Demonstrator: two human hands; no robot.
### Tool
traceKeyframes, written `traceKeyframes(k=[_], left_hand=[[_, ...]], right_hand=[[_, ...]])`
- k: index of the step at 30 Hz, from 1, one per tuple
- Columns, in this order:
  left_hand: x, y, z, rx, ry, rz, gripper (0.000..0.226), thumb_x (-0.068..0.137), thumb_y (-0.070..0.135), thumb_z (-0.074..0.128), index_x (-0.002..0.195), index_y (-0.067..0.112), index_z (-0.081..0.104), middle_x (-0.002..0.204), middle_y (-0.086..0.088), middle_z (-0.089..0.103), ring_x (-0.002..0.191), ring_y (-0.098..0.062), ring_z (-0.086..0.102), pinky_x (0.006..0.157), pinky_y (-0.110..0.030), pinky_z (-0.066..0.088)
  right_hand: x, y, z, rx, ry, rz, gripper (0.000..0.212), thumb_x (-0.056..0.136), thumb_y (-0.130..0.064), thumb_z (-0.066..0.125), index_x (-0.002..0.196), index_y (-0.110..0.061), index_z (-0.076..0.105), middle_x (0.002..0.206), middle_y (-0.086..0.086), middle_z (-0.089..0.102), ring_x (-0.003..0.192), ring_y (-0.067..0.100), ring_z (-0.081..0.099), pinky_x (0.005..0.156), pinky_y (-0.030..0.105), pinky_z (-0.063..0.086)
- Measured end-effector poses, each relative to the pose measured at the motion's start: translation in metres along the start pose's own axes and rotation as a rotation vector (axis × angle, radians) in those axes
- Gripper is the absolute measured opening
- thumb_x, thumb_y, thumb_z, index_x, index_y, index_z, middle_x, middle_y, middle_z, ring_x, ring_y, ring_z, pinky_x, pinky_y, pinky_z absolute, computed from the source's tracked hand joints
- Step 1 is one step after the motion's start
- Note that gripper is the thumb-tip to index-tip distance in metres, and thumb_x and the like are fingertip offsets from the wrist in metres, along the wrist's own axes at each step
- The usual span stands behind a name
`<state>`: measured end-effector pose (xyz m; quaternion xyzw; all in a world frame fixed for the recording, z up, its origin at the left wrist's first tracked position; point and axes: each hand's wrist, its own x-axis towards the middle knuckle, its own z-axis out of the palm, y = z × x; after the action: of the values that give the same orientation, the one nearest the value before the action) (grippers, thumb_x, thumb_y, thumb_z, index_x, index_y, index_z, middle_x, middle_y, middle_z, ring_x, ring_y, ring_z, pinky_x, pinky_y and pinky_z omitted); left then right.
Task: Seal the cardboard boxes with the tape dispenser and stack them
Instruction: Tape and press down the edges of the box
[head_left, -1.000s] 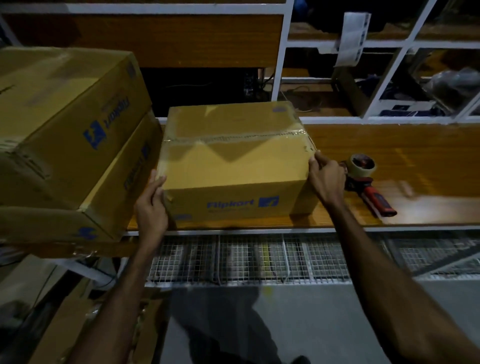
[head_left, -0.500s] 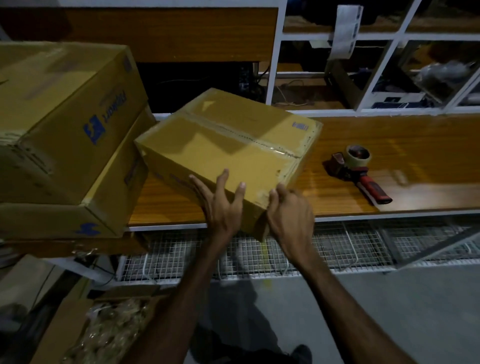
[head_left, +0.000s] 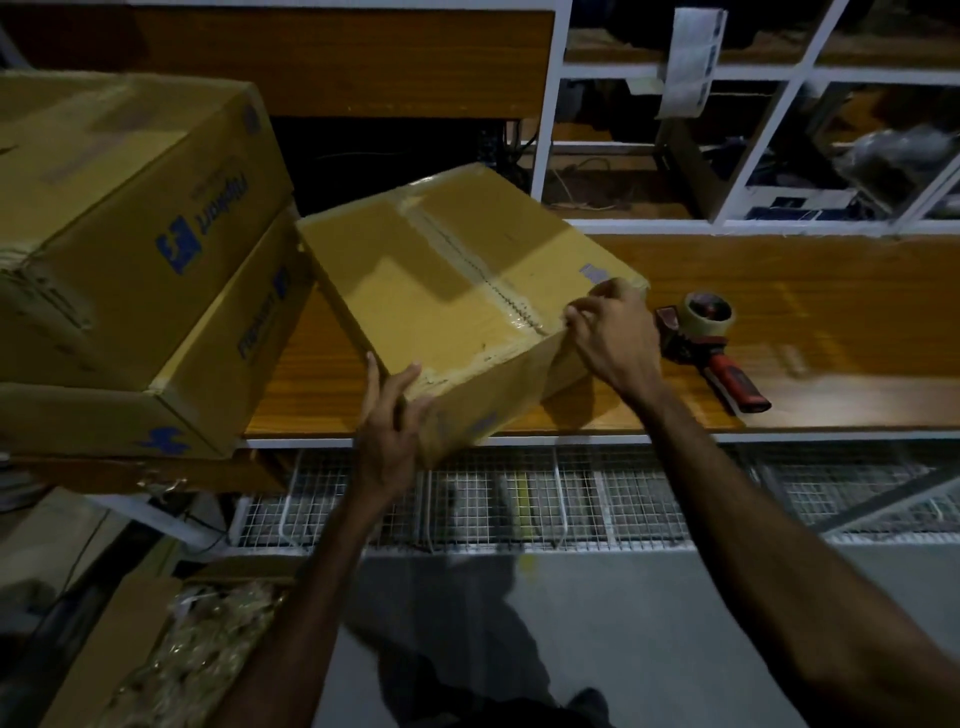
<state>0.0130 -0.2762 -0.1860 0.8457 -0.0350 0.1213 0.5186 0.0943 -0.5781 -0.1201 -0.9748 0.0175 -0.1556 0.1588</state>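
A taped brown cardboard box (head_left: 447, 280) is tilted above the wooden table (head_left: 810, 291), turned so a corner points toward me. My left hand (head_left: 389, 415) grips its near bottom corner. At the right edge of the box, my right hand (head_left: 613, 332) holds the top with curled fingers near the tape seam. Two more cardboard boxes are stacked at the left, the upper box (head_left: 130, 208) resting on the lower box (head_left: 208, 374). The tape dispenser (head_left: 711, 338), with a red handle, lies on the table just right of my right hand.
A white-framed shelf unit (head_left: 727, 130) with clutter stands behind the table. A wire mesh rack (head_left: 519, 499) runs under the table's front edge. An open carton of packing filler (head_left: 171, 665) sits on the floor at lower left.
The box has been lifted off the table and rotated further clockwise. My right hand moved from its near corner to the right top edge; my left hand shifted to the near bottom corner.
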Motion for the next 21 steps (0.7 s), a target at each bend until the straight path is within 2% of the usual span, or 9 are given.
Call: traceKeyframes(k=[1,3,4,7,9,11,14,19,21], left_hand=[[0.007,-0.009,-0.011,-0.001,-0.01,-0.005,0.05,0.101,0.059,0.052,0.144,0.035,0.059,0.174,-0.01,0.018,0.15,0.009,0.017,0.117,-0.038,0.037],[0.024,-0.021,-0.033,-0.004,-0.025,-0.031,0.043,0.106,0.057,0.046,0.142,0.038,0.06,0.167,-0.007,0.038,0.154,-0.014,0.031,0.116,-0.05,0.043],[0.033,-0.023,-0.042,-0.005,-0.024,-0.044,0.037,0.11,0.049,0.046,0.14,0.035,0.061,0.16,-0.005,0.047,0.15,-0.022,0.04,0.113,-0.049,0.046],[0.062,-0.015,-0.057,-0.001,0.003,-0.042,0.024,0.113,0.018,0.046,0.129,0.023,0.063,0.14,-0.003,0.061,0.13,-0.024,0.056,0.096,-0.016,0.049],[0.081,-0.008,-0.06,0.018,0.003,-0.046,0.023,0.112,0.011,0.045,0.125,0.015,0.063,0.135,-0.007,0.062,0.123,-0.021,0.057,0.086,-0.008,0.048],[0.098,-0.01,-0.059,0.021,-0.007,-0.074,0.024,0.112,0.009,0.044,0.124,0.013,0.064,0.138,-0.01,0.061,0.123,-0.02,0.057,0.097,-0.026,0.053],[0.107,-0.012,-0.052,0.003,-0.016,-0.105,0.026,0.113,0.011,0.042,0.127,0.013,0.064,0.142,-0.009,0.06,0.127,-0.026,0.057,0.104,-0.05,0.054],[0.098,-0.004,-0.026,0.019,0.022,-0.061,0.029,0.112,0.009,0.043,0.131,0.013,0.064,0.142,-0.009,0.06,0.131,-0.028,0.056,0.107,-0.056,0.051],[0.093,-0.001,-0.014,0.109,0.089,-0.041,0.029,0.11,0.009,0.046,0.13,0.014,0.066,0.146,-0.011,0.059,0.143,-0.032,0.047,0.116,-0.06,0.04]], right_hand=[[0.009,0.012,-0.001,-0.042,0.007,0.017,0.036,0.107,-0.046,0.055,0.123,-0.024,0.078,0.134,0.008,0.059,0.122,0.025,0.053,0.1,0.046,0.047],[0.016,0.028,-0.002,-0.069,0.001,0.06,0.038,0.106,-0.049,0.051,0.128,-0.03,0.075,0.139,0.007,0.057,0.129,0.027,0.05,0.107,0.053,0.04],[0.015,0.033,0.0,-0.055,-0.003,0.08,0.039,0.107,-0.051,0.049,0.13,-0.031,0.073,0.141,0.006,0.057,0.132,0.027,0.049,0.11,0.056,0.037],[-0.007,0.036,0.012,0.065,0.029,0.093,0.043,0.109,-0.053,0.045,0.138,-0.031,0.068,0.148,0.007,0.053,0.136,0.027,0.047,0.111,0.056,0.038],[-0.027,0.033,0.022,0.174,0.082,0.098,0.044,0.111,-0.048,0.046,0.144,-0.027,0.065,0.153,0.009,0.05,0.136,0.029,0.047,0.109,0.046,0.041],[-0.042,0.03,0.03,0.229,0.153,0.115,0.042,0.111,-0.043,0.049,0.144,-0.023,0.065,0.155,0.01,0.05,0.135,0.03,0.047,0.104,0.038,0.039],[-0.047,0.035,0.033,0.269,0.212,0.136,0.04,0.11,-0.042,0.052,0.141,-0.021,0.067,0.154,0.01,0.051,0.135,0.031,0.048,0.103,0.041,0.044],[-0.033,0.072,0.032,0.395,0.181,0.113,0.044,0.109,-0.048,0.048,0.143,-0.026,0.066,0.157,0.005,0.048,0.14,0.027,0.045,0.109,0.05,0.047],[-0.029,0.083,0.031,0.431,0.175,0.063,0.042,0.109,-0.047,0.051,0.141,-0.026,0.068,0.156,0.004,0.05,0.14,0.024,0.046,0.11,0.052,0.048]])
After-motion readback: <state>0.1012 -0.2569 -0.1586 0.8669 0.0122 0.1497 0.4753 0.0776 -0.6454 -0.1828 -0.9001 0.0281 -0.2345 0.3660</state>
